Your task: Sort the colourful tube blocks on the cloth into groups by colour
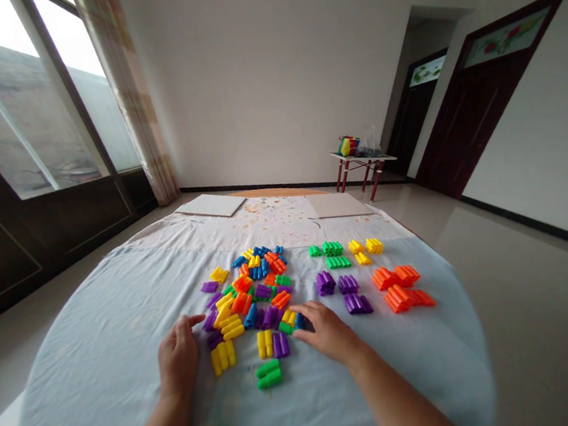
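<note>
A mixed pile of ribbed plastic toy blocks in blue, yellow, orange, purple and green lies in the middle of the table. My left hand [180,353] is at the pile's left edge, fingers stretched out beside a purple block [210,321], holding nothing I can see. On the opposite side, my right hand [326,333] has thumb and fingers around a blue block [299,321]. Just left of it are a green block [286,328] and a yellow one [288,316]. Nearest me lie a green block [269,374], a yellow block [265,343] and a purple block [280,344].
Blocks grouped by colour stand on the right: green [337,262], yellow [374,246], purple [358,303] and orange [397,298]. A pale blue cloth [101,351] covers the round table. Two flat boards, one white [211,205] and one beige [338,205], lie at the far edge.
</note>
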A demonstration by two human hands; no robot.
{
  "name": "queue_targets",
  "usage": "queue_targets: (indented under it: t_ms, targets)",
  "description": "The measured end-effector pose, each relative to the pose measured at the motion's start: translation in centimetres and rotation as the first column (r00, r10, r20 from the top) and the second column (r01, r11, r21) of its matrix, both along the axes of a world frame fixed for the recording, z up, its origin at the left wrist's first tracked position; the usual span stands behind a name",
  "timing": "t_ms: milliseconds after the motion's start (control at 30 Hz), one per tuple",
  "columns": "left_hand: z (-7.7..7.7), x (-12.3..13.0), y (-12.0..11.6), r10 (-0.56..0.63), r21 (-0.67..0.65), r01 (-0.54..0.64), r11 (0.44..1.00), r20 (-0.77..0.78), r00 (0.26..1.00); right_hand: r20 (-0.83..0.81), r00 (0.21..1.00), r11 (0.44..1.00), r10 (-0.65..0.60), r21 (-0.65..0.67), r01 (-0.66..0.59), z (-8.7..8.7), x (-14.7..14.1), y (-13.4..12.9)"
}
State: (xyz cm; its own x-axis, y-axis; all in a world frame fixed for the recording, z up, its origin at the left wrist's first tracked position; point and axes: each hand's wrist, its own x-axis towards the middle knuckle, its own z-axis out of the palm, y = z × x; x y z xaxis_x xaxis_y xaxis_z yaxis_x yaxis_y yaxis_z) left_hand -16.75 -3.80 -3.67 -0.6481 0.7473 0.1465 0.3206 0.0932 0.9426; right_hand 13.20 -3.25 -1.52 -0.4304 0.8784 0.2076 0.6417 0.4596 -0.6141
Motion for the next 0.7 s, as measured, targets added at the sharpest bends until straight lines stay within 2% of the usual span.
queue_targets:
  t_ms: [133,267,333,400,533,600,700]
  targets:
    - [1.2,0.7,-0.8,-0.023,0.01,0.022,1.0,0.142,0.99,0.053,0.997,0.998,-0.054,-0.034,0.056,0.8,0.3,-0.6]
    - [3.0,0.7,-1.2,-0.035,0.038,0.023,0.999,0.334,0.942,0.039,0.996,0.996,-0.084,-0.029,0.085,1.2,0.9,-0.9]
    - [3.8,0.5,-1.0,-0.03,0.054,0.009,0.998,0.406,0.913,0.001,0.999,0.999,-0.041,-0.013,0.041,1.2,1.1,-1.0]
    - [4.2,0.4,-0.5,-0.028,0.075,-0.005,0.997,0.432,0.901,-0.022,0.998,0.999,0.053,0.004,-0.053,1.0,1.3,-1.0]
    - [3.7,0.7,0.6,0.006,0.077,-0.035,0.996,0.343,0.939,-0.008,0.983,0.983,0.182,0.007,-0.182,0.3,1.1,-0.8]
    - [2.9,1.0,0.9,0.027,0.066,-0.049,0.997,0.291,0.956,0.009,0.986,0.986,0.169,-0.005,-0.169,0.1,0.9,-0.7]
    - [1.4,1.1,0.9,0.06,0.034,-0.069,0.997,0.219,0.974,0.058,0.995,0.997,0.076,-0.034,-0.074,0.1,0.8,-0.6]
